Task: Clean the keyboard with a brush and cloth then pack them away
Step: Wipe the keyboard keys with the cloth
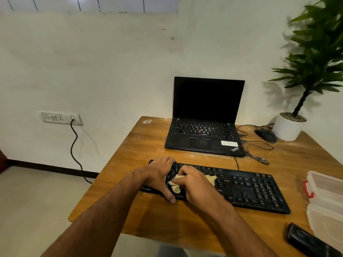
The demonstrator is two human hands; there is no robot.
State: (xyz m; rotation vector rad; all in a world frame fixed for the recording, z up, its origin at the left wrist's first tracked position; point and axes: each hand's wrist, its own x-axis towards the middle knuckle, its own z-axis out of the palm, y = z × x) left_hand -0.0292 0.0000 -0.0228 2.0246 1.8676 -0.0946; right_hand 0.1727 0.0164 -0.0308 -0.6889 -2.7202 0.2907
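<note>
Keyboard (250, 188) wiped with cloth (176, 188) by right hand (196, 184).

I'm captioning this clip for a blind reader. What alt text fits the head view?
A person's right hand wipes a black keyboard with a cloth while the left hand steadies its left end. On the wooden desk behind sit an open laptop, a mouse and a potted plant; a clear plastic box lies at right.

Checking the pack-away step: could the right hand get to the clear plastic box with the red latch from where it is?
Probably yes. The right hand is gripping the beige cloth on the black keyboard, and the clear plastic box with the red latch sits open beyond the keyboard's right end with only bare wooden table between.
</note>
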